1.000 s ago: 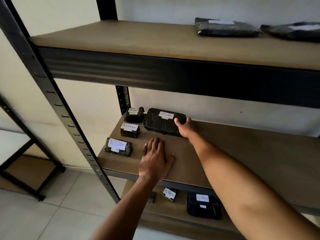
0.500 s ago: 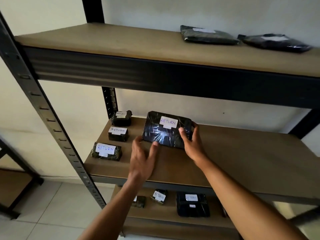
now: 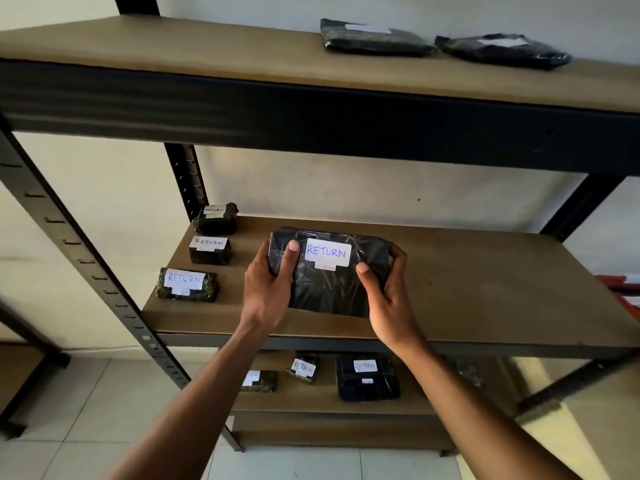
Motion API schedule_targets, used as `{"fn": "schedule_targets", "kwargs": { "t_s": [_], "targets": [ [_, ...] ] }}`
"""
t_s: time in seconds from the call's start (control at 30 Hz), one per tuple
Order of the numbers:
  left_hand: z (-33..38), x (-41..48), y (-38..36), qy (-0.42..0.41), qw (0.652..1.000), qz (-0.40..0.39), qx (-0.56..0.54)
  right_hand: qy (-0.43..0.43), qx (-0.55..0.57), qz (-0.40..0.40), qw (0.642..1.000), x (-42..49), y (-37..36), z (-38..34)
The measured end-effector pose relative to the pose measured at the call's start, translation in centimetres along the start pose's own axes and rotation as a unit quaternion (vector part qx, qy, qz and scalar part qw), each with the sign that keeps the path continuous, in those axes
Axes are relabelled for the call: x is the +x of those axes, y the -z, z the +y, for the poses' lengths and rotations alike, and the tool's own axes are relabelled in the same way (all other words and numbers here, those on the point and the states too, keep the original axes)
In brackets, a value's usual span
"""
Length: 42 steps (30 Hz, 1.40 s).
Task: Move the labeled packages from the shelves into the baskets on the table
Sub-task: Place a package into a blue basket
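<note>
Head view: a large black package [image 3: 332, 292], wrapped in shiny film, is held between both hands above the front part of the middle shelf [image 3: 485, 289]. It is tilted so that its white label [image 3: 327, 254] (the word RETURN is written on it in blue) faces the camera. The left hand [image 3: 268, 289] is clamped on the package's left end, with the thumb laid across the front face just beside the label and the fingers [image 3: 261, 258] curled round the left edge. The right hand [image 3: 389, 299] is clamped on the right end in the same way, with its thumb pressed on the face below the label's right corner and its other digits wrapped round the far edge. Whether the package's lower edge touches the shelf board cannot be told.

At the left end of the same shelf, three small packages [image 3: 210, 251] are set in a row from back to front, each marked RETURN and each apart from the held one. On the top shelf [image 3: 173, 46], two flat black packages [image 3: 375, 39] are laid side by side near the wall, each with a white label that cannot be read. On the lower shelf [image 3: 311, 400], two small labelled parcels [image 3: 303, 368] and one larger black parcel [image 3: 367, 377] are seen between the forearms. A pale tiled floor [image 3: 69, 427] is visible beneath the black metal upright [image 3: 86, 265] of the rack.
</note>
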<state>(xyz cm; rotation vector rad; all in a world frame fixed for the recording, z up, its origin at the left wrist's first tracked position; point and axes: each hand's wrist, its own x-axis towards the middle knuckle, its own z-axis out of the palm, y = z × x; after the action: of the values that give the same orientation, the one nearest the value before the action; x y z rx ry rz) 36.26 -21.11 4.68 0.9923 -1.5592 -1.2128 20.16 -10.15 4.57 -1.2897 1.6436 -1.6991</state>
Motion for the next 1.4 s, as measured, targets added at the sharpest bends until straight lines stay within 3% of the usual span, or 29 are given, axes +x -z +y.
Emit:
{"fn": "schedule_targets", "kwargs": {
  "t_s": [0.33,0.47,0.6,0.73,0.9,1.2,1.4],
  "targets": [
    [2.0,-1.8,0.1,-0.036,0.999,0.005,-0.022,0.023,0.021,0.005,0.999,-0.8,0.0,-1.5],
    [1.8,-1.4,0.9,0.015,0.999,-0.029,0.022,-0.102,0.119,-0.021,0.987,-0.7,0.2,-2.3],
    [2.3,-0.2,1.7,0.130,0.984,-0.072,0.096,-0.276,0.217,-0.055,0.935,-0.7,0.4,-3.3],
    [3.5,0.5,2.1,0.194,0.959,-0.100,0.182,-0.355,0.226,-0.059,0.905,-0.6,0.2,-4.0],
    [4.3,0.8,2.8,0.308,0.929,-0.155,0.137,-0.410,0.230,-0.074,0.880,-0.3,-0.1,-4.2],
    [4.1,1.2,3.5,0.323,0.906,-0.187,0.198,-0.456,0.237,-0.065,0.856,-0.4,-1.0,-4.2],
    [2.8,1.6,3.9,0.278,0.937,-0.180,0.113,-0.376,0.208,-0.031,0.903,-0.6,-2.1,-5.2]
  ]
}}
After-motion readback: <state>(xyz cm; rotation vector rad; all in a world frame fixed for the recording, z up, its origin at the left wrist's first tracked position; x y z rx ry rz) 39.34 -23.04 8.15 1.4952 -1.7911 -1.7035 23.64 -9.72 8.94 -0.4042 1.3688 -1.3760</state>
